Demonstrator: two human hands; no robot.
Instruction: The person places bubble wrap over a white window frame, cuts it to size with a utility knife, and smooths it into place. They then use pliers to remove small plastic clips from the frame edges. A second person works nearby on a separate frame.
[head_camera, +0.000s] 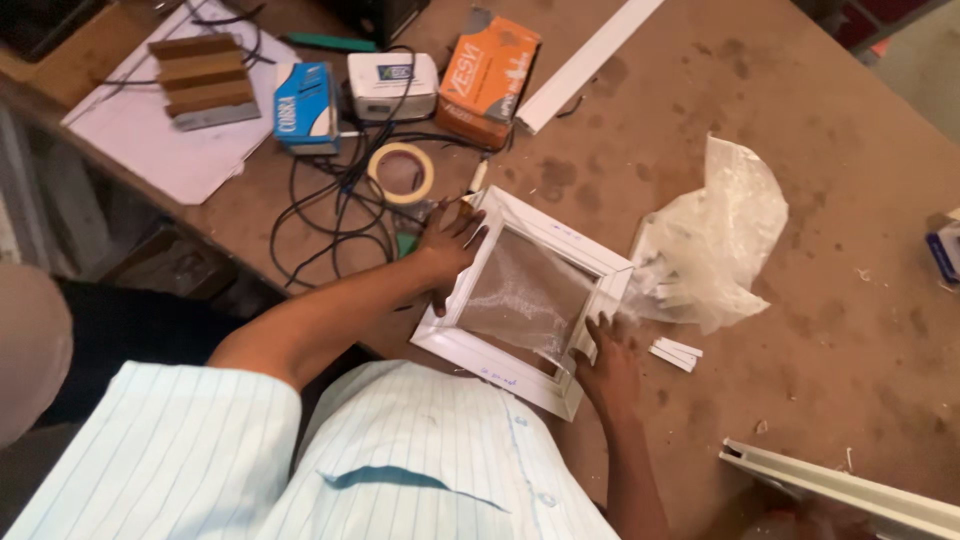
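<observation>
A small square white frame (470, 350) with a clear pane (525, 285) lies on the brown table (780, 200) in front of me. My left hand (448, 243) rests on the frame's left side, fingers spread over the edge and onto the pane. My right hand (605, 365) presses flat on the frame's near right corner. Neither hand lifts it.
A crumpled clear plastic bag (715, 240) and short white strips (676, 352) lie right of the frame. A tape roll (401, 172), black cables (330, 205), blue, white and orange boxes sit behind. A long white profile (850, 490) lies at the near right.
</observation>
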